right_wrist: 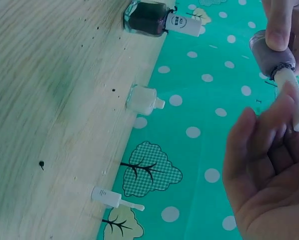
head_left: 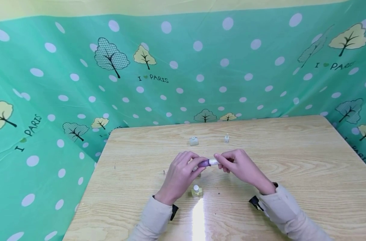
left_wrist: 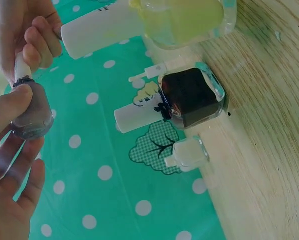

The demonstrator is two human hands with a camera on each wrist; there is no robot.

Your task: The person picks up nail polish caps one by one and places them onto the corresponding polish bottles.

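Observation:
My left hand [head_left: 181, 172] pinches a purple nail polish bottle [head_left: 203, 163] between thumb and fingers, raised above the table. My right hand [head_left: 238, 165] grips its white cap [head_left: 214, 162] from the other side. In the right wrist view the long cap [right_wrist: 294, 100] is joined to the bottle [right_wrist: 269, 52], with a dark trim at the neck. A yellow polish bottle [head_left: 196, 191] with a white cap stands below the hands. A dark polish bottle [left_wrist: 192, 97] with a white cap is mostly hidden behind my left hand in the head view.
Farther back on the wooden table [head_left: 291, 150] stands an uncapped whitish polish bottle [head_left: 194, 141]. To its right, a white brush cap [head_left: 226, 138] stands with its brush upward. Small dark specks dot the tabletop. A green patterned cloth [head_left: 159, 107] hangs behind the table and along its sides.

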